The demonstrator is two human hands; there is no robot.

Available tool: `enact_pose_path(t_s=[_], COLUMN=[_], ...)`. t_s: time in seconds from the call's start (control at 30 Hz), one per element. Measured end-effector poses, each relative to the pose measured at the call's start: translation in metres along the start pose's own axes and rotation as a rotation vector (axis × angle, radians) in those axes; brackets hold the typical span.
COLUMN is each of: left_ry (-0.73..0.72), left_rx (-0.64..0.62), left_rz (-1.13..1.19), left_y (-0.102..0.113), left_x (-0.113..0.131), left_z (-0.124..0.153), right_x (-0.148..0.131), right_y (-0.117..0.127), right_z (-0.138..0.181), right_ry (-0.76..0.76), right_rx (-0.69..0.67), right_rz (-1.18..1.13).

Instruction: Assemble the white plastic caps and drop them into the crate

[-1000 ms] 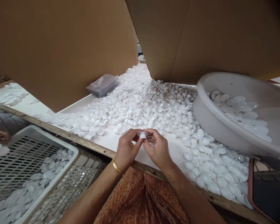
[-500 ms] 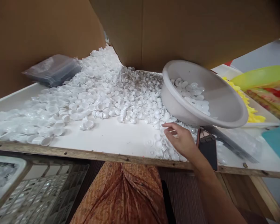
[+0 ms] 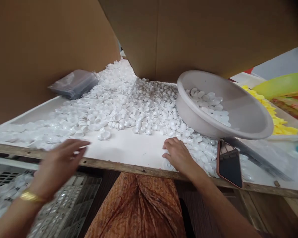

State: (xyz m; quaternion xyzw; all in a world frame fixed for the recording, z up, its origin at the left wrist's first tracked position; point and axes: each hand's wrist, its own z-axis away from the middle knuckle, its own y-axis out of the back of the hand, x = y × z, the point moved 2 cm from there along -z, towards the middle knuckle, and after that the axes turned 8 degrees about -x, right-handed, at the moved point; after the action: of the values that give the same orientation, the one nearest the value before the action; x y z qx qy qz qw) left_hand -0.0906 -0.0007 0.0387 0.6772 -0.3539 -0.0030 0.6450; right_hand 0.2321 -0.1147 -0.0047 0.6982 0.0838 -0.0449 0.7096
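A wide pile of small white plastic cup-like pieces [image 3: 119, 105] covers much of the white tabletop. My right hand [image 3: 177, 155] rests low over the near right side of the pile, its fingers curled in toward the thumb. Whatever they may pinch is hidden against the white. Below those fingertips lies a flat round white piece [image 3: 168, 165]. My left hand [image 3: 62, 163], blurred by motion and with a gold band at the wrist, hovers over the table's front edge. Its fingers are stretched out and the thumb stands apart, with nothing clearly held.
A grey-white basin [image 3: 248, 115] holding white discs leans at the right. A phone [image 3: 229, 163] lies by the wooden front edge [image 3: 144, 170]. Cardboard [image 3: 201, 39] walls the back. A crate [image 3: 64, 198] stands below left; yellow pieces [image 3: 279, 119] lie far right.
My left hand has come into view at the lower left. My right hand has moved left and lower, its fingers curling more. The view has shifted slightly.
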Motion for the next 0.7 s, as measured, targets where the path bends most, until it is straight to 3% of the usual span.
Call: enact_pose_path(t_s=[0.1,0.2,0.3,0.4,0.5,0.63,0.7], left_ry=[-0.207,-0.300,-0.333,-0.335,-0.279,-0.286,-0.345], left_rx=[-0.140,-0.128,-0.107,-0.120,-0.086,-0.017,-0.004], left_rz=[-0.036,-0.153,-0.322,-0.371,-0.262,0.101,0.118], left_y=[-0.044,-0.082,-0.106,-0.111,-0.102,-0.091,-0.094], left_x=[0.036,0.064,0.077,0.078,0.075,0.080,0.086], left_z=[-0.028,-0.057,-0.083,-0.096,-0.091,-0.070,-0.062], right_x=[0.001,-0.005,-0.016,-0.027,-0.032,-0.035,-0.037], right_y=[-0.001,-0.003,-0.008,-0.017,-0.024,-0.025,-0.024], right_z=[-0.006,-0.021,-0.049,-0.075,-0.084,-0.079,-0.077], right_ry=[-0.026,-0.093,-0.189,-0.326,-0.417,-0.408,-0.401], right_rx=[0.016,0.040,0.077,0.047,0.032,-0.012,-0.019], right_rz=[-0.157,-0.527,-0.992,-1.386,-1.648,-1.785,-1.805])
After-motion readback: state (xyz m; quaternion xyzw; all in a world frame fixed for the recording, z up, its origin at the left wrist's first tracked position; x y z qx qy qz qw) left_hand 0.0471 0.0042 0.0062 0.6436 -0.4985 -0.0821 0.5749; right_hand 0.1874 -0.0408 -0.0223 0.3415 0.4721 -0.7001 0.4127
